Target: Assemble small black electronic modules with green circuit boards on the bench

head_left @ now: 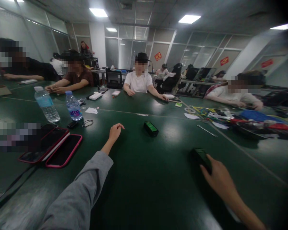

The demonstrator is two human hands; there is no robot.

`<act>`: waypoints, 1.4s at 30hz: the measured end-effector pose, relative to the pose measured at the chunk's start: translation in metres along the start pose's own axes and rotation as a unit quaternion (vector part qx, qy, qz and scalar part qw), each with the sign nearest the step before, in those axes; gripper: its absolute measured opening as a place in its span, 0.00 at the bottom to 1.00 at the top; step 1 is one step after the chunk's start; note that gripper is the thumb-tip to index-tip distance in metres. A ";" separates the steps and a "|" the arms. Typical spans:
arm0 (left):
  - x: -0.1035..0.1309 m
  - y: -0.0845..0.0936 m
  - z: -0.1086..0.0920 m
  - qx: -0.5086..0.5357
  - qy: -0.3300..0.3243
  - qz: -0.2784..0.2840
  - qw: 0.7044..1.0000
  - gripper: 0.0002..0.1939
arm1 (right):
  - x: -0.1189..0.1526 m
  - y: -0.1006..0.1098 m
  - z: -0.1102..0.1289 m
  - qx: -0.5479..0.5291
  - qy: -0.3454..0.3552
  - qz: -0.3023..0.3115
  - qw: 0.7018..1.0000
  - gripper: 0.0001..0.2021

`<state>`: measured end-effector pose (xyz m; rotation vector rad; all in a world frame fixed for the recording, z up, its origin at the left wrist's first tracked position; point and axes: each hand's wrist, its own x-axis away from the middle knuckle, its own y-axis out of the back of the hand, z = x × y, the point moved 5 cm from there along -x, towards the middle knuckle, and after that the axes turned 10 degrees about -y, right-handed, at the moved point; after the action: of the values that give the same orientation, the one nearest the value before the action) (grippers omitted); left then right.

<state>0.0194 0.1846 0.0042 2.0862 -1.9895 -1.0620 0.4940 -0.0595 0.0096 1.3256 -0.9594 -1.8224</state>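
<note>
My right hand point(219, 175) grips a small dark box point(201, 156) from its near right side, thumb on one edge and fingers on the other. The box's top looks dark green, and it is slightly blurred. A similar black box point(151, 128) with a bright green top lies on the green table point(144, 179), ahead and to the left of it. To the left of that second box, my left hand point(115, 132) rests over the table with its index finger stretched out and nothing in it. Its other fingers are partly hidden.
Two water bottles point(47, 105) and several phones point(63, 150) are on the left. A tangle of cables point(206, 111) lies at the right, with a wrench point(206, 130) near it. Several people sit around the table; one in a white shirt point(138, 82) is opposite me.
</note>
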 end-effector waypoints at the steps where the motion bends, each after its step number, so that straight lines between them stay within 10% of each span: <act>1: 0.000 0.000 0.000 0.003 0.000 0.000 1.000 0.15 | 0.004 -0.005 0.039 -0.027 0.040 0.031 0.998 0.29; 7: 0.000 0.000 0.002 0.007 0.005 0.000 1.000 0.15 | 0.000 -0.030 0.250 -0.110 0.194 0.143 0.964 0.26; 11: -0.002 0.000 0.001 -0.001 -0.009 -0.005 1.000 0.15 | -0.030 -0.053 0.314 -0.115 0.185 0.121 0.968 0.24; 42: -0.002 -0.004 -0.005 -0.051 -0.013 0.030 0.998 0.16 | -0.040 -0.073 0.312 -0.186 0.173 0.133 0.958 0.25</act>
<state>0.0258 0.1852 0.0070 1.9603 -1.9506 -1.1597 0.1964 0.0637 0.0308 1.1620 -0.5427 -1.4188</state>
